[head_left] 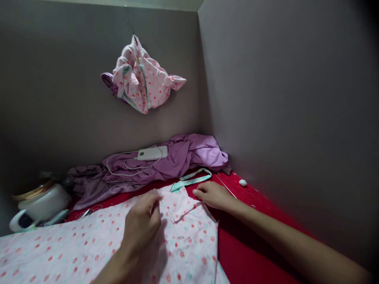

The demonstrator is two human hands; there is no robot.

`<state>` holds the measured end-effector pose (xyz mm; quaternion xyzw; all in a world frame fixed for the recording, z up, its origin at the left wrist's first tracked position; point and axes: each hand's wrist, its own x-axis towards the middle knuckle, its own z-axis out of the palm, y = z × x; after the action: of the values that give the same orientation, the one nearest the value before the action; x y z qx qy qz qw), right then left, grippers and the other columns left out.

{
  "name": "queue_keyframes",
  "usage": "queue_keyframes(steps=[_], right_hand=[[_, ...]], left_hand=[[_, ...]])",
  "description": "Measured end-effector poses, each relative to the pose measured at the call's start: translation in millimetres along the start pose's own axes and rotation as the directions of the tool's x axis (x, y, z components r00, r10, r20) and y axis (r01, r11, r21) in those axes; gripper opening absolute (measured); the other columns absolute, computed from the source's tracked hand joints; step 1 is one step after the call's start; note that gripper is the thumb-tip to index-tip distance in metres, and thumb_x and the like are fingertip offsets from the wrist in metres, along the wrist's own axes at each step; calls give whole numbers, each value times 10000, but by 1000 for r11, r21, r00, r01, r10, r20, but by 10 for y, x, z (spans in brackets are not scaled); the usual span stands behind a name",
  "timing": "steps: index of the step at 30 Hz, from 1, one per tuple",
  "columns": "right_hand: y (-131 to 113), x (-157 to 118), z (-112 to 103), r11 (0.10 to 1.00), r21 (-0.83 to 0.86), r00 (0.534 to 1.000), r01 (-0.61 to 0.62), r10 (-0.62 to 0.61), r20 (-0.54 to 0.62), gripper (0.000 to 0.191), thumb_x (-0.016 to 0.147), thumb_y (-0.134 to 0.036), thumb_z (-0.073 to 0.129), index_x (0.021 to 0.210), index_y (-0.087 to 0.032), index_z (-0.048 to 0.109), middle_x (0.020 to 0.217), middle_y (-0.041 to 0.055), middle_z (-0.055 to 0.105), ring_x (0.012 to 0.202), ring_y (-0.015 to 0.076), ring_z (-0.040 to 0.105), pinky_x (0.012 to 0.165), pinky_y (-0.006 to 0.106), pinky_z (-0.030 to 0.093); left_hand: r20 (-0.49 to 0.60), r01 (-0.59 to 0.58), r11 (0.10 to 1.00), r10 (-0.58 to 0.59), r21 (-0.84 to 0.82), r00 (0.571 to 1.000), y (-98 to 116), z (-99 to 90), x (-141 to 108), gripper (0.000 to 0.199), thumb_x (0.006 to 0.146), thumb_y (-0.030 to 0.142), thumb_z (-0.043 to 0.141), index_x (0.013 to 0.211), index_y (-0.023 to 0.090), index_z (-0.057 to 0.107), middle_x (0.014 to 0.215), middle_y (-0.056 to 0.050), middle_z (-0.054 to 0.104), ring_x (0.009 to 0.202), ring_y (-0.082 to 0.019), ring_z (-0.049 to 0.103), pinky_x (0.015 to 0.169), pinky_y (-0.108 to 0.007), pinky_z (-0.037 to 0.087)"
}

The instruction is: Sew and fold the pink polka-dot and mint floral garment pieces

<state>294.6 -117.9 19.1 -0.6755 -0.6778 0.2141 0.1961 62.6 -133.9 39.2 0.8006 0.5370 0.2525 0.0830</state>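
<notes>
A pale pink cotton cloth (97, 240) with small red flowers lies spread across the lower left and middle. My left hand (143, 217) is closed, its fingertips pinching the cloth close to its far edge. At the right corner of the same edge, my right hand (214, 194) has thumb and fingers drawn together on the cloth; the exact contact is partly hidden. Between the two hands a flap of the cloth is folded over, with a raw edge showing. A mint-green patterned strip (194, 178) loops out from beneath the cloth's far edge.
Red fabric (242, 244) covers the surface. Behind lies a crumpled purple cloth (183, 152) carrying a white power bank (152, 153) with a cable. A white mug (44, 203) stands left. A floral garment (145, 79) hangs before the wall. A small white lump (242, 182) sits right.
</notes>
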Motion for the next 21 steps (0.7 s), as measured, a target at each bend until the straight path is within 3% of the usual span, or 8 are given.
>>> queue_keyframes(steps=[3,7,11,15,21], right_hand=[[-74,-32,6,999,-41,1000,6,-5,21,306,811,-372,518,599,-172,610,642,37,613,601,152,520,506,246,231],[-68,-71,13,998,-40,998,41,-39,56,290,815,-338,525,594,-166,599,627,33,607,571,138,498,495,249,224],[-40,-92,13,996,10,994,85,-85,70,241,806,-295,531,628,-157,618,637,27,624,586,129,509,503,233,255],[-16,-65,36,990,84,992,112,-117,57,200,790,-287,537,696,-143,639,675,25,634,616,124,522,515,213,289],[58,-8,108,981,180,986,72,-97,132,287,774,-332,529,571,-141,596,492,-20,498,480,98,435,444,211,257]], left_hand=[[108,-24,997,15,78,994,-116,-45,422,339,745,115,408,991,186,630,1033,-80,662,952,-222,573,825,-322,416],[330,-89,994,66,57,942,-264,45,783,319,698,88,472,940,177,660,866,-38,686,779,-173,599,682,-249,412],[465,-138,989,101,45,880,-389,137,854,88,775,192,549,759,148,623,705,4,613,632,-126,546,586,-245,400],[513,-123,989,67,76,856,-483,168,849,254,843,370,556,746,135,568,685,31,547,607,-102,521,581,-257,440],[511,-77,991,10,110,860,-458,174,854,270,862,389,530,779,135,566,687,32,537,589,-94,513,562,-249,441]])
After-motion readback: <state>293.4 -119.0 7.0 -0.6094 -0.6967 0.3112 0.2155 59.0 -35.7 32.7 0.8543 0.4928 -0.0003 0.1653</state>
